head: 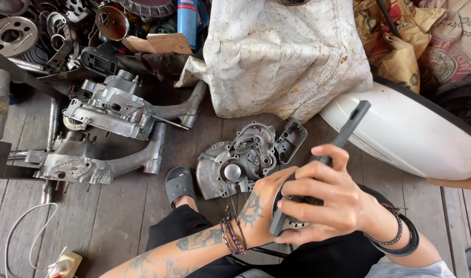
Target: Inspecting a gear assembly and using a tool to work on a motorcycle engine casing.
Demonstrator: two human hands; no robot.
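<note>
Both hands clamp one metal part (278,222) — left hand (258,208) beneath, right hand (330,203) over it, perhaps gripping the dark bar (348,128) angled up-right.

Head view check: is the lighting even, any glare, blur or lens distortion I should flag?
Head view: soft, even daylight with faint shadows; mild glare on the white curved panel and the engine casing; both hands, left hand and right hand, are sharp, with no motion blur; the floor planks splay toward the edges, suggesting wide-angle distortion.
</note>
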